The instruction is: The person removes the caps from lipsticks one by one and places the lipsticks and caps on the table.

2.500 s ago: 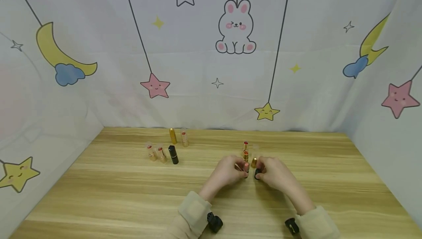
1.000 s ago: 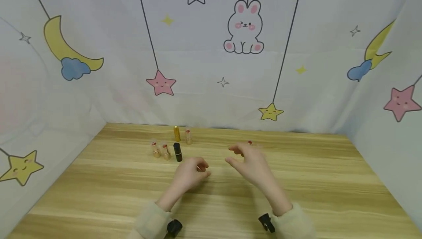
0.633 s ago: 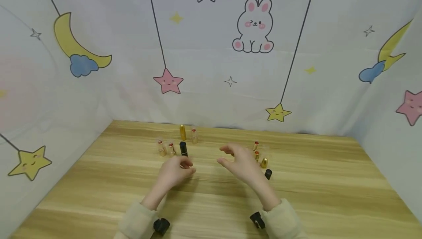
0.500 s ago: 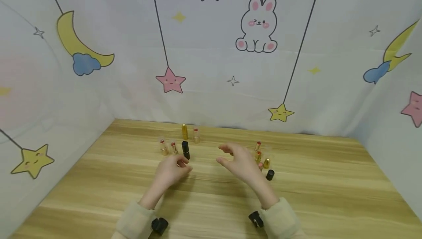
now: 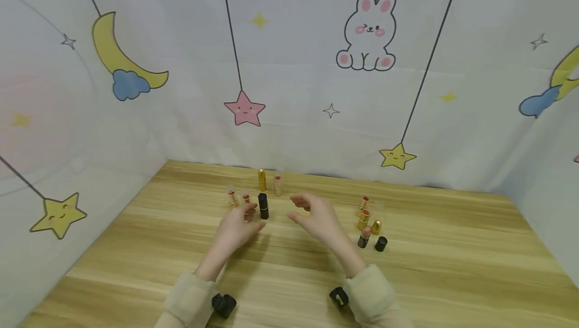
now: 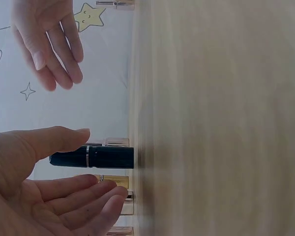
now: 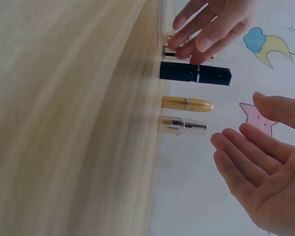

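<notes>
A closed black lipstick (image 5: 264,207) stands upright at left centre. My left hand (image 5: 236,227) is close beside it, thumb and fingers spread apart and holding nothing; in the left wrist view the thumb overlaps the black tube (image 6: 110,157), and I cannot tell whether they touch. My right hand (image 5: 318,217) hovers to the right of that lipstick, fingers relaxed, nothing in them. Behind stand a closed gold lipstick (image 5: 262,181) and a clear-capped lipstick (image 5: 278,186). More clear-capped lipsticks (image 5: 232,200) are partly hidden behind my left hand.
At right, three uncapped lipsticks stand in a row: a red one (image 5: 364,204), a gold one (image 5: 363,220) and a pink one in a black tube (image 5: 364,237). Their caps, including a gold cap (image 5: 377,227) and a black cap (image 5: 381,243), are alongside. A printed curtain (image 5: 298,67) borders the wooden table (image 5: 429,272).
Both hands have left the right-hand lipsticks, where the left held the pink lipstick and the right its black cap. They have moved left to the closed black lipstick. The head view has turned left.
</notes>
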`<action>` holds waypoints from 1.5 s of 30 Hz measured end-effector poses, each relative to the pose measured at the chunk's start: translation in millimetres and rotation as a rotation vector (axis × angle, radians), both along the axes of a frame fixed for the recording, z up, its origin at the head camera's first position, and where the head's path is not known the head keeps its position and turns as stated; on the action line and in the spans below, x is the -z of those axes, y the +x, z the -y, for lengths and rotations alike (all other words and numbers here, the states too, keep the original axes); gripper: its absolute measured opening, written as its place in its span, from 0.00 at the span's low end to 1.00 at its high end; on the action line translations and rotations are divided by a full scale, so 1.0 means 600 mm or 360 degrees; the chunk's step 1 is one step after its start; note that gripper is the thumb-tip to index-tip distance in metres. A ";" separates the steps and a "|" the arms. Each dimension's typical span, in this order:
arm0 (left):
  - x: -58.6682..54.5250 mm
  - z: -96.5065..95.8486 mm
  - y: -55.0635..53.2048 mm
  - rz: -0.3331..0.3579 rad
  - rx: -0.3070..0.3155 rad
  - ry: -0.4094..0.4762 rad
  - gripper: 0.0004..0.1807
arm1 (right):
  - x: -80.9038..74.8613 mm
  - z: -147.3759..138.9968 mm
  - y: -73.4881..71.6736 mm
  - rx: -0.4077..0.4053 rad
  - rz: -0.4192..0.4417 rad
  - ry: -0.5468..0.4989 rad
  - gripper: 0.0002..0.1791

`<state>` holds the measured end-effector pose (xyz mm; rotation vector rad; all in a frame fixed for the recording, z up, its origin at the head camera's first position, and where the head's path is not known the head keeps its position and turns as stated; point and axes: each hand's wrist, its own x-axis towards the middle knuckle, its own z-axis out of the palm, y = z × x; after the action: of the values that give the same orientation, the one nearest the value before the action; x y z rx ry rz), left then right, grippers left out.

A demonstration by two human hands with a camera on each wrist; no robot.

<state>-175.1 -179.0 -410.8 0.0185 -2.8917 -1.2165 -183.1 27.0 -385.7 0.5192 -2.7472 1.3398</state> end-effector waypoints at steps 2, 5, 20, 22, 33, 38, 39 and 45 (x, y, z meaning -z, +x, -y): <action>0.003 0.000 -0.004 0.0002 0.0017 0.0045 0.30 | 0.003 0.006 -0.004 -0.0010 0.0020 -0.0030 0.22; 0.008 0.000 -0.008 0.0006 0.0037 0.0120 0.30 | 0.007 0.014 -0.011 -0.0027 0.0041 -0.0057 0.23; 0.019 -0.012 -0.018 -0.0117 0.0099 0.0239 0.22 | 0.018 0.057 -0.036 -0.0151 0.0099 -0.0191 0.26; 0.019 -0.017 -0.019 -0.0127 0.0098 0.0242 0.20 | 0.019 0.058 -0.037 -0.0142 0.0096 -0.0190 0.25; 0.032 -0.022 -0.024 -0.0279 0.0155 0.0268 0.13 | 0.027 0.059 -0.044 -0.0176 0.0091 -0.0204 0.19; 0.036 -0.025 -0.025 -0.0289 0.0146 0.0233 0.12 | 0.029 0.061 -0.043 -0.0165 0.0096 -0.0186 0.16; 0.037 -0.026 -0.026 -0.0255 0.0129 0.0238 0.11 | 0.029 0.061 -0.043 -0.0165 0.0088 -0.0176 0.16; 0.037 -0.029 -0.026 -0.0238 0.0104 0.0166 0.09 | 0.029 0.063 -0.042 -0.0162 0.0076 -0.0148 0.15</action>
<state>-190.8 -161.5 -433.1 -0.1610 -2.7193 -1.3164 -208.4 -10.5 -403.2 0.6364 -2.7131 1.5135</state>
